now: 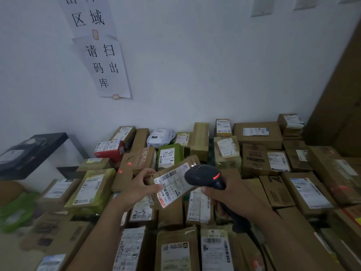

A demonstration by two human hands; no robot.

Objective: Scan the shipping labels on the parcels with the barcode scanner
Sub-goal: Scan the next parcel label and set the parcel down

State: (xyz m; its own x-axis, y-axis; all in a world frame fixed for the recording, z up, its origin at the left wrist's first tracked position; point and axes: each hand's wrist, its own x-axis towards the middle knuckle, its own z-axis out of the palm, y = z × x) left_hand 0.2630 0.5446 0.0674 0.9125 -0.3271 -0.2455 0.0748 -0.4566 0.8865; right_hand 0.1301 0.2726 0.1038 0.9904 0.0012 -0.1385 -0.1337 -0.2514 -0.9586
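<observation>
Left hand grips the small brown cardboard parcel by its left end, thumb on the white barcoded shipping label, and holds it tilted above the packed pile of labelled cardboard boxes. The black handheld barcode scanner, red light lit, has its head just over the label's right edge. Right hand has its fingers wrapped round the scanner's handle.

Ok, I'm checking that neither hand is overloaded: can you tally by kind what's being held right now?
parcel: 1, gripped by the left hand
barcode scanner: 1, gripped by the right hand
Total held: 2
</observation>
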